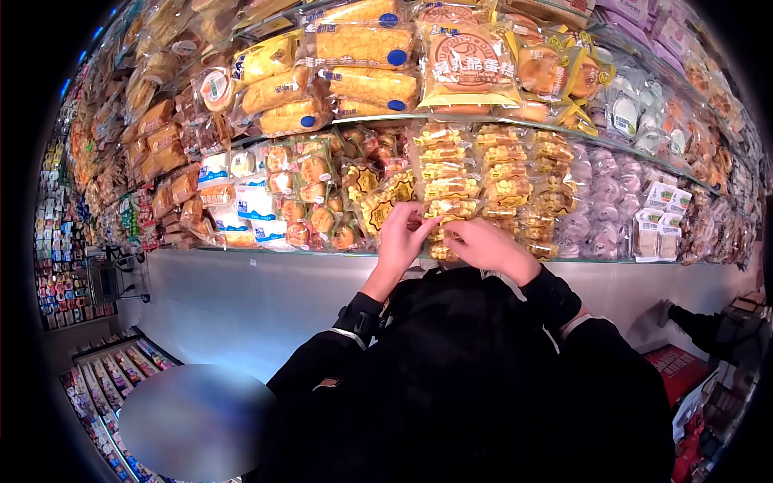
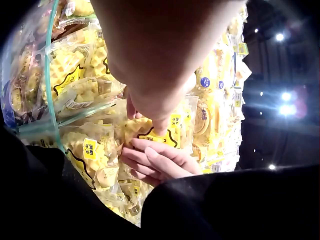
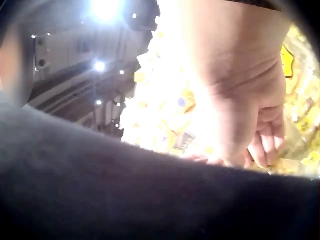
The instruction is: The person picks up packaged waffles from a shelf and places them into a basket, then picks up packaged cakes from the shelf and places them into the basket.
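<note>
Both hands are at a column of yellow waffle packs [image 1: 451,187] on the lower shelf. In the head view the left hand [image 1: 400,240] has its thumb and fingers at the edge of one clear-wrapped pack, and the right hand [image 1: 488,245] lies close beside it with bent fingers on the same pack. Up close, the left wrist view has the left hand [image 2: 155,100] and the right hand [image 2: 162,162] on either side of a waffle pack [image 2: 159,134] with a yellow label. The right wrist view is overexposed; the right hand's [image 3: 245,105] fingertips are partly hidden by a sleeve.
Large bagged cakes [image 1: 469,64] and long yellow rolls [image 1: 362,44] fill the shelf above. White-labelled packs [image 1: 256,203] lie to the left, pale purple packs [image 1: 600,201] to the right. A glass shelf edge [image 1: 322,254] runs below the hands. Someone's leg [image 1: 700,324] shows at far right.
</note>
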Action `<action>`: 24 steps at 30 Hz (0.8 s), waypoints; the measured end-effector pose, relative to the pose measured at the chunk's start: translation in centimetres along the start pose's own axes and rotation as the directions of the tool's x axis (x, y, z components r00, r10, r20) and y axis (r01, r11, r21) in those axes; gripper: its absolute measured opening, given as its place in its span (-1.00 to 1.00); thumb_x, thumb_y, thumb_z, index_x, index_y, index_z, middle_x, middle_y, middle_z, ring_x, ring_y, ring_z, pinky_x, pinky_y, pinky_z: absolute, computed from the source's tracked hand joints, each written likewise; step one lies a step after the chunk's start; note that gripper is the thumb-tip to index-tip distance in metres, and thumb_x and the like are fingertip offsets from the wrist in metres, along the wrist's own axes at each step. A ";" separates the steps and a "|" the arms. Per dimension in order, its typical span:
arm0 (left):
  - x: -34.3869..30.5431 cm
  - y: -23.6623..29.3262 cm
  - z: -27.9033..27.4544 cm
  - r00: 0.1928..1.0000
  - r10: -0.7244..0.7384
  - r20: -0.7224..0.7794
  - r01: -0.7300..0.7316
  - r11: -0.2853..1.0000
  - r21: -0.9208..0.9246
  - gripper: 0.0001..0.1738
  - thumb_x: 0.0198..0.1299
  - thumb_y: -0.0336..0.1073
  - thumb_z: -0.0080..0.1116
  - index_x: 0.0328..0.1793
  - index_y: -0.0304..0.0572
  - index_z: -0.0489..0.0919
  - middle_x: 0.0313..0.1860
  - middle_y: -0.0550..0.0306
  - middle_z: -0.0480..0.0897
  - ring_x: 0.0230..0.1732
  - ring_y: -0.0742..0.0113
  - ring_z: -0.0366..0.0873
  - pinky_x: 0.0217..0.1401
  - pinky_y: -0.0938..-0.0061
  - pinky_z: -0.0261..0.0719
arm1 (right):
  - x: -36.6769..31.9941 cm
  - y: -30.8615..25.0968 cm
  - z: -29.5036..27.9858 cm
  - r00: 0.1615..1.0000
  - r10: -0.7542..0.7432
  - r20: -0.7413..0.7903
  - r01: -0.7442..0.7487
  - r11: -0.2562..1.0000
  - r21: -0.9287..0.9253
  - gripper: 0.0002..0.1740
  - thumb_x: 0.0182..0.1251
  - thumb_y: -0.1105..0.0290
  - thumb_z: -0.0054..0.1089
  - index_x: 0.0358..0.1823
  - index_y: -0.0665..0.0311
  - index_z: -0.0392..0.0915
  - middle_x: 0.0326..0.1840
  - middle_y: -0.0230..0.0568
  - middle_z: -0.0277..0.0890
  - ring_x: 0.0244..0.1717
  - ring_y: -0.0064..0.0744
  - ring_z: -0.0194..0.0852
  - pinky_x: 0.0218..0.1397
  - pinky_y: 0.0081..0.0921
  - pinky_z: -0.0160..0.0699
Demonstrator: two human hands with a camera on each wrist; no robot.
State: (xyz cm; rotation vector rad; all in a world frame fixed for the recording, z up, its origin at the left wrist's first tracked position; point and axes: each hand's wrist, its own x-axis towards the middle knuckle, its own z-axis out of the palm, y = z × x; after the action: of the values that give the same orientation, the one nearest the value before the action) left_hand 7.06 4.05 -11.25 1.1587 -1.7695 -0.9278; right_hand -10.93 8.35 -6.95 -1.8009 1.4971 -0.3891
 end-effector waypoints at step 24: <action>-0.9 -0.7 -6.2 0.962 -0.147 -0.232 0.258 0.772 0.581 -0.37 0.10 -0.14 0.36 0.22 -0.16 0.34 -0.15 -0.08 0.54 -0.26 -0.10 0.56 -0.25 0.12 0.53 | 1.8 -1.7 -2.6 0.959 -0.021 0.284 0.033 0.999 -0.038 -0.73 0.34 0.33 -0.09 -0.28 0.38 0.54 -0.31 0.14 0.57 -0.20 0.18 0.53 -0.09 -0.03 0.47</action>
State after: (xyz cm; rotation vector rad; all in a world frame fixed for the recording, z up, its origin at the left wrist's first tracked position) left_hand 13.12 3.82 -9.63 1.8129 -1.8753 -0.3373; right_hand -10.95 5.85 -4.37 -1.8239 1.2898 -0.1056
